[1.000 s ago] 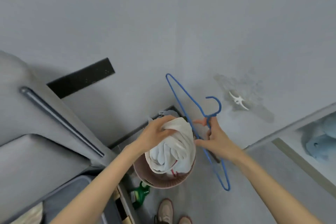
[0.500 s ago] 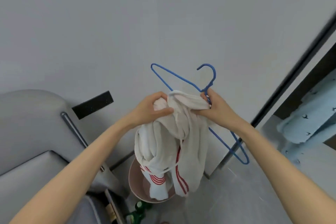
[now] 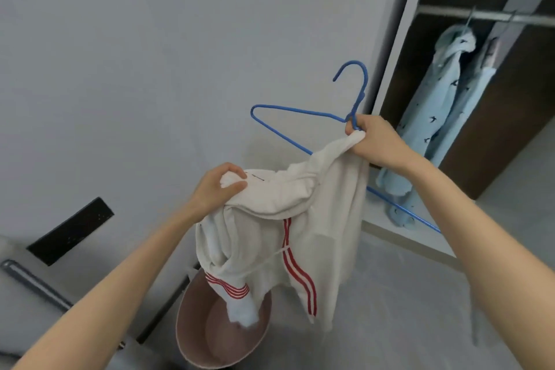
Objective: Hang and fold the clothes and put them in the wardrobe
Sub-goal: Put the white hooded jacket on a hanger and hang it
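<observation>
A white garment with red stripes hangs in the air between my two hands. My left hand grips one bunched edge of it. My right hand holds the other edge together with the neck of a blue wire hanger, whose hook points up. The garment's lower end dangles over a pink basin on the floor. The open wardrobe stands at the right.
A light blue patterned garment hangs on the wardrobe rail. A grey wall fills the left and centre, with a black rectangle low on it. A grey object with a handle sits at the lower left.
My hands have lifted the white garment out of the basin and spread it apart. The right hand has moved up and right with the hanger, and the view has swung toward the wardrobe.
</observation>
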Available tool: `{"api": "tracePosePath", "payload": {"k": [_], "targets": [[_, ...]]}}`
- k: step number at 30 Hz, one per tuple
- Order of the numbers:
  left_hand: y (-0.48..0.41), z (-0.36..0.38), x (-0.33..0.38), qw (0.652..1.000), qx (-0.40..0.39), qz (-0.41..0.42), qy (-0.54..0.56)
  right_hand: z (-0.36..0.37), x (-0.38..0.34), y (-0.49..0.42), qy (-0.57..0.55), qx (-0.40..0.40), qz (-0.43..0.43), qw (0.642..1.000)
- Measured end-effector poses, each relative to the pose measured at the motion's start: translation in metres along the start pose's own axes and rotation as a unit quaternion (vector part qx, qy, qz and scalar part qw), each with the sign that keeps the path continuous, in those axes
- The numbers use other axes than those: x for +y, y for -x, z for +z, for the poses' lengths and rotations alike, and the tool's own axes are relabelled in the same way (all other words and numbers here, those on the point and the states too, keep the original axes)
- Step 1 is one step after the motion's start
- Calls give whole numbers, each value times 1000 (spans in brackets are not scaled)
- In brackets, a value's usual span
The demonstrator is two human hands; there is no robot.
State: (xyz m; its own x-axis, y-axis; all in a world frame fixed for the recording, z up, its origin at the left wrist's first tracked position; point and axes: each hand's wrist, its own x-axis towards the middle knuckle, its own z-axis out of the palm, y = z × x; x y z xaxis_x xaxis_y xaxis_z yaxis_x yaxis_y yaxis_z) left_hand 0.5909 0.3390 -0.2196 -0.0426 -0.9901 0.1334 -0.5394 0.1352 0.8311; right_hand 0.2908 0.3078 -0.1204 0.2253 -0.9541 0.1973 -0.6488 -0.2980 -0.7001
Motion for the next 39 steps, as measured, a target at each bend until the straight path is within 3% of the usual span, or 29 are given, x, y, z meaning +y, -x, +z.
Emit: {"api": "tracePosePath", "payload": {"k": [6, 16, 24, 32, 39], "targets": [[-21, 39, 67, 983, -150, 104, 6, -26, 9, 36, -35, 53, 66, 996], [-21, 144, 173, 916, -326, 224, 70, -109, 31, 158, -61, 192, 209, 957], [26, 258, 250, 838, -436, 320, 74, -162, 53, 291, -36, 327, 333, 884], [113, 363, 330, 729, -564, 380, 80, -207, 65, 425, -3, 367, 435, 822], [209, 429, 410, 632, -627, 438, 121, -225, 48, 547, 32, 515, 494, 699]]}}
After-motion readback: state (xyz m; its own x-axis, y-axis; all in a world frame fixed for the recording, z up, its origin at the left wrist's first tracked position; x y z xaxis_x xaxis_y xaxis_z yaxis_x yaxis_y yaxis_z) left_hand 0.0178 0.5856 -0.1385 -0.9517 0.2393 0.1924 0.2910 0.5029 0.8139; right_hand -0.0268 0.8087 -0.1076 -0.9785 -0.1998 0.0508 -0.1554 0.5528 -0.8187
